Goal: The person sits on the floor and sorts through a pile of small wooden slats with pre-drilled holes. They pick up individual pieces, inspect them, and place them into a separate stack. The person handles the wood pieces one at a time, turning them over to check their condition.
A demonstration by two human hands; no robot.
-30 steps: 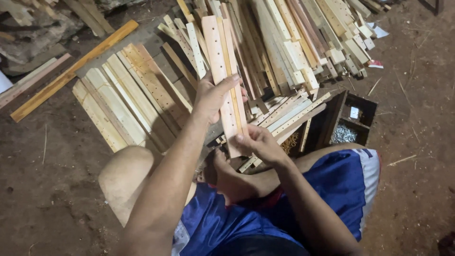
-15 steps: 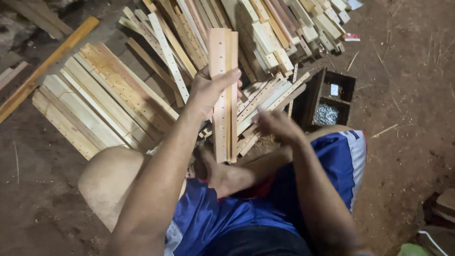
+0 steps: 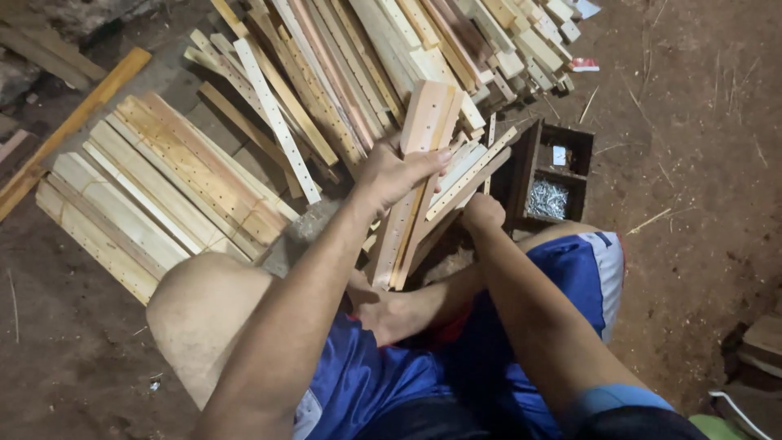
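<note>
My left hand [image 3: 395,173] grips a pair of long pale wooden slats [image 3: 417,171] with rows of small holes, holding them upright and a little tilted, their lower ends near my crossed legs. My right hand [image 3: 482,212] is lower, to the right of the slats, closed in among loose short slats [image 3: 468,167]. Whether it holds one I cannot tell. I sit on the dirt floor in blue shorts [image 3: 562,269].
A dark wooden box [image 3: 570,147] holding metal nails [image 3: 547,198] stands right of my right hand. A big heap of wooden strips [image 3: 391,41] lies ahead, bundled flat slats [image 3: 163,187] at the left, and a long orange board [image 3: 73,122] at the far left.
My left hand has kept hold of the slats and tilted their tops to the right. My right hand has dropped from the slats' lower part into the loose pieces beside them.
</note>
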